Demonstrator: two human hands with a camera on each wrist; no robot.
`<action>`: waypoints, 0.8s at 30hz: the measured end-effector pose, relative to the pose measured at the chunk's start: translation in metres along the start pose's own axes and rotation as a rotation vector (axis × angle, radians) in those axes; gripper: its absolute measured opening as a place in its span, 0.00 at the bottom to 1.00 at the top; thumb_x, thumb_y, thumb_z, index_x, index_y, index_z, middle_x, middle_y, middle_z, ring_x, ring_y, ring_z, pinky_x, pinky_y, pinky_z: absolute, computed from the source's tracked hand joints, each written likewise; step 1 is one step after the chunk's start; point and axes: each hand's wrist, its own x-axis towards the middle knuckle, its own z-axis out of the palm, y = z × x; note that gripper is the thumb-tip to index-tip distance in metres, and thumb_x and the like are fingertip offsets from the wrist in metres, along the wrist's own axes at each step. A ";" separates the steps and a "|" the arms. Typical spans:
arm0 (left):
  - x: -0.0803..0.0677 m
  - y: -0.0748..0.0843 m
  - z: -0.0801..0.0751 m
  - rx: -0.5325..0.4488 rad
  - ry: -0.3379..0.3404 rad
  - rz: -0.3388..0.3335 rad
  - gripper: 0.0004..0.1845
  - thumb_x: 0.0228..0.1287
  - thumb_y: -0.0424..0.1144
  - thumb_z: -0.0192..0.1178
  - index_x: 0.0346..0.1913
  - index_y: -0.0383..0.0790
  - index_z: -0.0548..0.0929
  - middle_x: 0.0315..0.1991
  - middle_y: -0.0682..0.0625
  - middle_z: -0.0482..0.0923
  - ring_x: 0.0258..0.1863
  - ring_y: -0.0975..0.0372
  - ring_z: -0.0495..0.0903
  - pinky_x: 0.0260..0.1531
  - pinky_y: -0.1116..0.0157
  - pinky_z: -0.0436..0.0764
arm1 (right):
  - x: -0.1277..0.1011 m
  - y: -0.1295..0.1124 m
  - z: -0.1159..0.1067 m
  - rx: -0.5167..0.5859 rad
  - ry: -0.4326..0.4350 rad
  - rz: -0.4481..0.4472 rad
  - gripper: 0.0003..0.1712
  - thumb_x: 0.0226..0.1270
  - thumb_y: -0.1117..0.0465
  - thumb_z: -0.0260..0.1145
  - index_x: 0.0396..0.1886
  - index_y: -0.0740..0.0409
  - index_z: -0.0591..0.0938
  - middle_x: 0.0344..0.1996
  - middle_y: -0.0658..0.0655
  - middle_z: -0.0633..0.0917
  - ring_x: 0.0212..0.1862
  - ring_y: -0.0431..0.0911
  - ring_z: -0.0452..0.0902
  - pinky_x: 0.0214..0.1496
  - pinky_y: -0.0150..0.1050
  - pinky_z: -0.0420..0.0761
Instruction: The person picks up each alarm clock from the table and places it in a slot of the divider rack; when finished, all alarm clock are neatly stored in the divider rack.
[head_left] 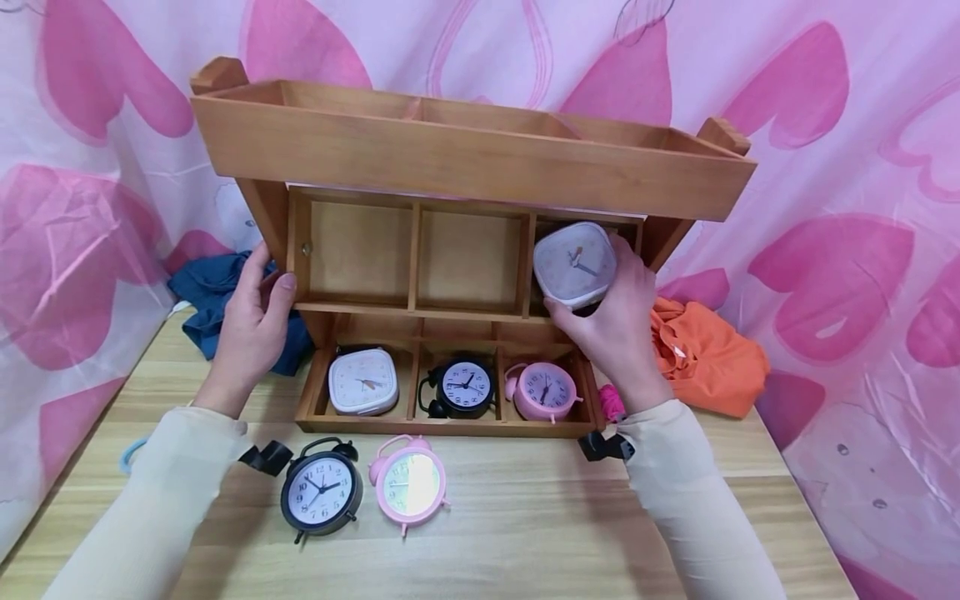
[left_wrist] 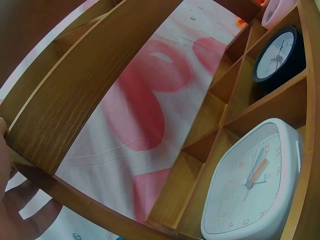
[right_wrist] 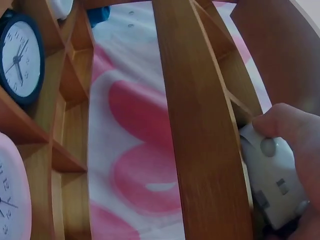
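A white square alarm clock [head_left: 575,264] tilts at the right compartment of the wooden rack's [head_left: 480,162] middle tier. My right hand [head_left: 622,321] grips it by its right and lower edges; the right wrist view shows the thumb on the clock's white back [right_wrist: 275,175]. At the rack's left side, my left hand [head_left: 251,321] holds the side frame, thumb in front and fingers partly hidden behind. The bottom tier holds another white square clock [head_left: 363,381], a black twin-bell clock [head_left: 465,387] and a pink clock [head_left: 546,391], one per compartment.
On the table before the rack stand a black alarm clock [head_left: 321,492] and a pink one [head_left: 410,483]. Blue cloth [head_left: 206,296] lies behind my left hand, orange cloth [head_left: 708,354] right of the rack. A heart-patterned curtain [head_left: 825,167] hangs behind.
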 end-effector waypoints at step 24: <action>0.001 0.001 0.000 -0.005 0.003 -0.001 0.30 0.78 0.50 0.44 0.77 0.66 0.50 0.78 0.57 0.51 0.75 0.44 0.59 0.63 0.39 0.67 | -0.042 -0.028 -0.008 0.164 -0.093 -0.342 0.48 0.51 0.57 0.75 0.71 0.65 0.66 0.68 0.65 0.70 0.68 0.59 0.63 0.70 0.56 0.62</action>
